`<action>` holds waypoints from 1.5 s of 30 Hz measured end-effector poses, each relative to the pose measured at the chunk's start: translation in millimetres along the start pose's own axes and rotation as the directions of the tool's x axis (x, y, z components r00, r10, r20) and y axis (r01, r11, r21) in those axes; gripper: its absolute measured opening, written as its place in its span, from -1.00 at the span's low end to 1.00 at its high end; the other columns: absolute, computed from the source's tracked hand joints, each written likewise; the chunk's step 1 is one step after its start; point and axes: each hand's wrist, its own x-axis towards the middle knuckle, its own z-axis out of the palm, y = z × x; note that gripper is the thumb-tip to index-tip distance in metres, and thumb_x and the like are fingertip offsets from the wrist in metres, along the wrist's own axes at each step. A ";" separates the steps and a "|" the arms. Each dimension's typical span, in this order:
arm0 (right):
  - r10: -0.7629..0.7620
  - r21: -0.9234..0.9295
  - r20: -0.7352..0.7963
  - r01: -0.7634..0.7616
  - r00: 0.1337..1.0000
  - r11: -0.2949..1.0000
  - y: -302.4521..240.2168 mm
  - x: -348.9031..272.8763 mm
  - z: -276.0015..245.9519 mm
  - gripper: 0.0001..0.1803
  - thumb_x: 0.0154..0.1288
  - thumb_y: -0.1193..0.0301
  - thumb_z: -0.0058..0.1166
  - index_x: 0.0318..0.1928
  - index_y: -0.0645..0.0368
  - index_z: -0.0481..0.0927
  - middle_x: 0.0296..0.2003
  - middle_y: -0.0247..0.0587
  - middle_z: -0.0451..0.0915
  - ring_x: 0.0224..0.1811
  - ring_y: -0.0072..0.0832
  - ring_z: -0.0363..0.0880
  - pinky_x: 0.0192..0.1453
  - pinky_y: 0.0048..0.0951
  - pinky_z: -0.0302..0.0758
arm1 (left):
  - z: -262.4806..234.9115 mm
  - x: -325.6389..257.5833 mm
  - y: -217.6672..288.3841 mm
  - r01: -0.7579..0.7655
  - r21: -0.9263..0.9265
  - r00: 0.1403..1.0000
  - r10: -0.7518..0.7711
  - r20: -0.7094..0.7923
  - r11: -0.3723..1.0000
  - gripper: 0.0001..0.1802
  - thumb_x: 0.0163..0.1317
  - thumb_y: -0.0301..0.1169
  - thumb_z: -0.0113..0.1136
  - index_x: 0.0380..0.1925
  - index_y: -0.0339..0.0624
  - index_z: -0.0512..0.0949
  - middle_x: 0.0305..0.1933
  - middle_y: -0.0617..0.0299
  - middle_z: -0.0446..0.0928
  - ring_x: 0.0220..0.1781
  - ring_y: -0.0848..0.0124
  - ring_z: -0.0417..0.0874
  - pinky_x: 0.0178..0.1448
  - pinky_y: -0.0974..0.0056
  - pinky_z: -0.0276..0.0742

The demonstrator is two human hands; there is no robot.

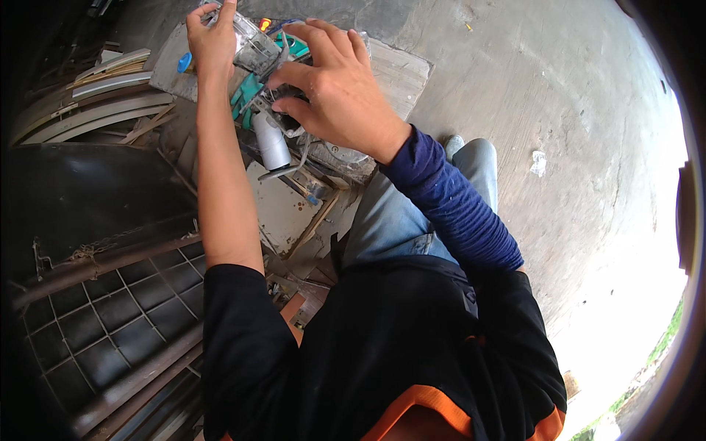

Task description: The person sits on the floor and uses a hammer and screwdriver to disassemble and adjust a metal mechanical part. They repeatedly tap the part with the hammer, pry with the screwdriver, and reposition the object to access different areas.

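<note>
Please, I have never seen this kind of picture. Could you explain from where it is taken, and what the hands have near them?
There is no machine here: a person's bare left hand and right hand are seen from a head-worn fisheye camera, which bends straight edges. A worn board bears a grey metal piece; teal-green things and a pale cylinder are nearby. The left hand is beside the metal piece; the right curls over the clutter. Whether either grips anything is unclear.

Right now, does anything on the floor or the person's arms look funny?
Yes. A crumpled pale scrap lies on the floor to the right, like dropped litter. And one dark blue sleeve, on the right arm only, doesn't match the bare left forearm.
</note>
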 end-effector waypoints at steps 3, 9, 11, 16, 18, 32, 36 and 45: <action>-0.086 -0.044 0.050 0.088 0.995 0.995 11.0 8.3 16.2 -0.81 0.00 0.29 0.36 -0.30 -0.11 0.71 0.22 -0.19 0.37 0.35 -0.13 0.22 0.32 0.22 0.19 | 2.0 6.1 -6.4 -0.007 -0.026 1.000 0.007 0.007 1.000 -0.37 0.06 -0.07 0.44 -0.01 -0.27 0.47 -0.03 0.01 0.51 -0.05 0.32 0.54 -0.01 0.27 0.47; -0.231 -0.096 0.122 0.244 0.965 0.965 14.3 21.3 23.4 -0.88 -0.01 0.31 0.34 -0.39 -0.06 0.71 0.16 -0.28 0.44 0.29 -0.28 0.31 0.30 0.15 0.25 | 4.7 9.7 -15.3 -0.024 -0.182 0.999 0.033 0.042 0.983 -0.59 0.19 -0.23 0.35 -0.11 -0.22 0.44 -0.26 0.14 0.54 -0.30 0.42 0.56 -0.25 0.32 0.50; -0.308 -0.144 0.129 0.325 0.943 0.935 15.8 26.4 23.1 -0.90 0.00 0.30 0.30 -0.39 -0.09 0.72 0.12 -0.32 0.47 0.26 -0.31 0.34 0.29 0.14 0.27 | 7.5 6.0 -12.1 -0.019 -0.239 0.998 0.034 0.057 0.971 -0.68 0.24 -0.28 0.30 -0.15 -0.20 0.43 -0.34 0.17 0.53 -0.37 0.44 0.54 -0.31 0.34 0.49; -0.509 -0.220 0.186 0.541 0.840 0.812 21.0 37.5 24.6 -0.89 0.00 0.28 0.24 -0.40 -0.16 0.74 0.04 -0.43 0.51 0.17 -0.39 0.40 0.24 0.07 0.32 | 10.8 14.0 -20.1 -0.092 -0.214 0.994 0.102 0.033 0.972 -0.68 0.23 -0.28 0.30 -0.16 -0.21 0.44 -0.34 0.18 0.53 -0.37 0.44 0.54 -0.32 0.34 0.48; -0.469 -0.118 0.154 0.488 0.870 0.865 22.8 37.5 25.4 -0.90 0.00 0.29 0.23 -0.40 -0.12 0.73 0.00 -0.44 0.53 0.14 -0.41 0.42 0.20 -0.01 0.35 | 10.4 13.1 -22.4 -0.093 -0.225 0.995 0.101 0.025 0.970 -0.66 0.23 -0.26 0.31 -0.16 -0.22 0.44 -0.33 0.17 0.53 -0.35 0.43 0.55 -0.31 0.34 0.49; -0.328 0.038 0.137 0.326 0.935 0.945 27.1 33.0 23.6 -0.90 0.04 0.31 0.26 -0.41 -0.01 0.67 0.03 -0.34 0.57 0.09 -0.33 0.47 0.14 -0.15 0.40 | 14.5 3.9 -6.3 0.021 -0.310 0.999 -0.007 0.047 0.951 -0.65 0.20 -0.26 0.34 -0.19 -0.21 0.43 -0.31 0.13 0.51 -0.40 0.40 0.55 -0.44 0.31 0.55; -0.169 -0.019 0.143 0.174 0.975 0.985 16.7 19.1 24.7 -0.89 0.03 0.30 0.25 -0.41 0.00 0.73 0.10 -0.18 0.52 0.18 -0.21 0.40 0.22 0.00 0.32 | 16.0 4.8 -1.6 0.033 -0.325 0.997 -0.009 0.075 0.945 -0.66 0.20 -0.27 0.34 -0.22 -0.21 0.42 -0.34 0.15 0.49 -0.45 0.43 0.51 -0.48 0.31 0.52; 0.119 -0.201 0.176 -0.083 0.977 0.976 -10.1 15.8 33.7 -0.82 -0.01 0.27 0.20 -0.41 0.03 0.76 0.22 -0.06 0.42 0.32 -0.03 0.23 0.27 0.38 0.11 | 17.5 9.5 -5.4 0.013 -0.202 0.999 -0.002 0.052 0.979 -0.68 0.20 -0.24 0.33 -0.21 -0.18 0.46 -0.44 0.24 0.49 -0.52 0.49 0.46 -0.46 0.36 0.40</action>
